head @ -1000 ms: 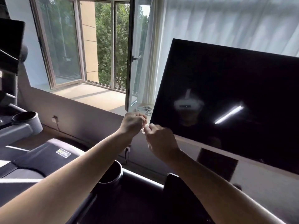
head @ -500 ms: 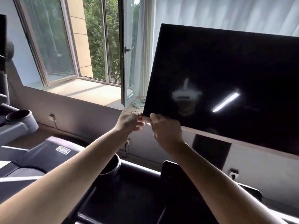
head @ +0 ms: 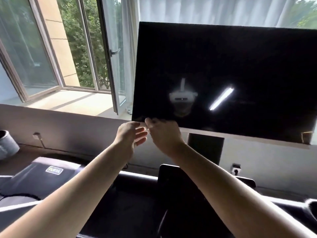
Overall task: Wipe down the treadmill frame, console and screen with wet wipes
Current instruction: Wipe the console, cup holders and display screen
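Seeing both hands at lower-left corner of screen (head: 223, 66), above console (head: 137, 191). Reading right hand (head: 165, 136) as curled, fingers pinching what looks like the wipe (head: 143, 124): small, pale, blurred. Left hand (head: 129, 134) fingers mostly straight; cannot tell whether thumb grips it too. Expect wipe limp, light, wet: spread out, then pad under flat fingers. Expect screen stiff, glossy, fragile, perched on one post (head: 205, 148): press lightly, steady by the edge.
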